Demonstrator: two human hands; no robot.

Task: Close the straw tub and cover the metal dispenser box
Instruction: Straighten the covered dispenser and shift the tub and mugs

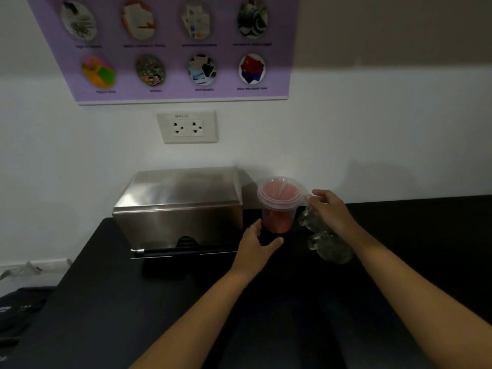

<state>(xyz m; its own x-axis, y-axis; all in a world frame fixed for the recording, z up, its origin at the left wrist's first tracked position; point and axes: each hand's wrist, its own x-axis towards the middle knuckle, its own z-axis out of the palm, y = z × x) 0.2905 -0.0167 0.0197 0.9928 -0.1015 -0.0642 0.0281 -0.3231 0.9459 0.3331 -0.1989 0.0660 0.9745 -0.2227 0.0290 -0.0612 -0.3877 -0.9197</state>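
Observation:
A clear straw tub [278, 215] with red straws inside stands on the black counter [165, 296], just right of the metal dispenser box [181, 209]. A clear round lid [281, 193] sits on the tub's rim. My left hand [257, 245] cups the tub's lower left side, fingers spread around its base. My right hand [330, 209] touches the lid's right edge with its fingertips. The metal box has its flat steel cover [183, 186] lying on top and a dark slot at its front bottom.
A crumpled clear plastic wrap [327, 243] lies under my right wrist. A wall socket [189, 127] and a purple poster [173, 46] are on the white wall behind. Dark bags [18, 310] lie at the lower left, beyond the counter's left edge.

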